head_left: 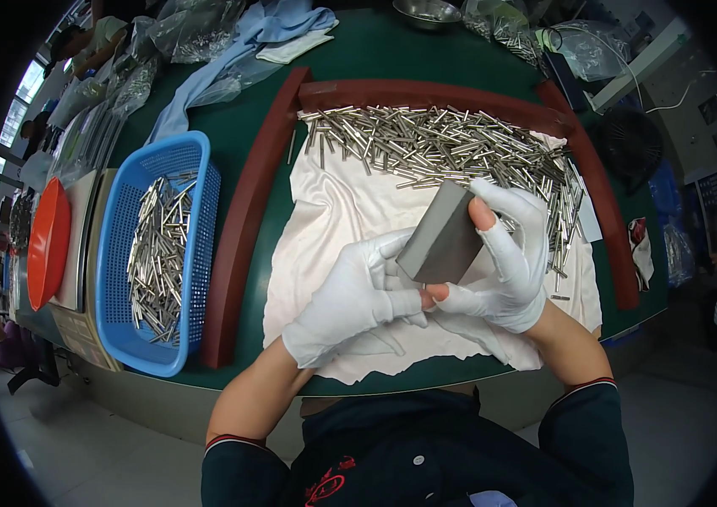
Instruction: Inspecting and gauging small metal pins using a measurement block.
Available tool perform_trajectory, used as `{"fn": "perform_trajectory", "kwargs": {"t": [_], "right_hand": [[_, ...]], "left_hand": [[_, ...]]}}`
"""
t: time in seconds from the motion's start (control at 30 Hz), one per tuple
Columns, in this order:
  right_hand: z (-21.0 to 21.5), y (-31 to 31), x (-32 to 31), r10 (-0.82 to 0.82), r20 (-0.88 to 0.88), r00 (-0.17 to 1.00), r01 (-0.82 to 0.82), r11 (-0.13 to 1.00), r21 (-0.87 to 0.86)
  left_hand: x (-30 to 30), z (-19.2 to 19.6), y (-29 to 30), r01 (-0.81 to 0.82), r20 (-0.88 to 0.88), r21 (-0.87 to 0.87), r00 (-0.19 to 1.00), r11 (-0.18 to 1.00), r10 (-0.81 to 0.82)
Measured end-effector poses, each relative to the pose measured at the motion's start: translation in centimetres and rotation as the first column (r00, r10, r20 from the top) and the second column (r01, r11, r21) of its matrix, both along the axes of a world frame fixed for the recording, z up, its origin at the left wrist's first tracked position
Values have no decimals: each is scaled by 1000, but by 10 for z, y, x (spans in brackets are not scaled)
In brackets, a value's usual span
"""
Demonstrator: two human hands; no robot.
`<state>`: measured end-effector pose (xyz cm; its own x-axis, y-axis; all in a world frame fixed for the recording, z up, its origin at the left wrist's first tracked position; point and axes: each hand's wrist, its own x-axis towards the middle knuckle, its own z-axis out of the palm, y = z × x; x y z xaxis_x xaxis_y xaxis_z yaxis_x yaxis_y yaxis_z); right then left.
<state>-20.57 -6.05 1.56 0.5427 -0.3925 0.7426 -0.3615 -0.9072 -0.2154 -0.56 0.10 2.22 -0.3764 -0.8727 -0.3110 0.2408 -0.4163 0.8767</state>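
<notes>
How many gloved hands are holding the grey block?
2. The left hand touches the grey block from its lower left; the right hand grips it from the right, above the white cloth.

Grey block (443, 238): matt, smooth faces, looks like metal or stone; which one cannot be told. Held between left hand (350, 300) and right hand (506, 262), both in white knit cloth gloves, bare fingertips showing on the right.
Small rods (443, 144): bright metal, polished, glossy.
Cloth sheet (333, 211): off-white fabric, soft sheen, creased.
Frame (244, 211): red-brown, smooth, semi-gloss; looks like painted wood or plastic.
Table top (375, 51): dark green, matt.
Basket (118, 253): blue plastic, perforated walls, filled with the same shiny metal rods.
Tray (46, 241): orange plastic, glossy.
Bags (194, 29): clear plastic film, crinkled.
</notes>
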Motion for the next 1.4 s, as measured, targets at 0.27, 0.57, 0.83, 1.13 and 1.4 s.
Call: {"fn": "perform_trajectory", "kwargs": {"t": [0.27,0.57,0.83,1.13,1.4], "right_hand": [[-5,-2,-2,-22,14,1000,22,1000,-10],[-10,-7,-12,-88,-21,996,88,995,-37],[-12,-7,-11,-104,47,993,103,994,37],[-18,-5,-11,-63,20,998,62,998,19],[-18,-5,-12,-90,2,996,90,996,5]], "left_hand": [[2,6,-1,-56,-96,38,994,998,60],[7,2,-2,-100,-177,1,979,995,99],[4,-3,0,-156,-12,-14,988,988,156],[3,-2,1,-118,-89,-22,989,993,116],[7,-2,-1,-138,-117,-28,984,990,133]]}}
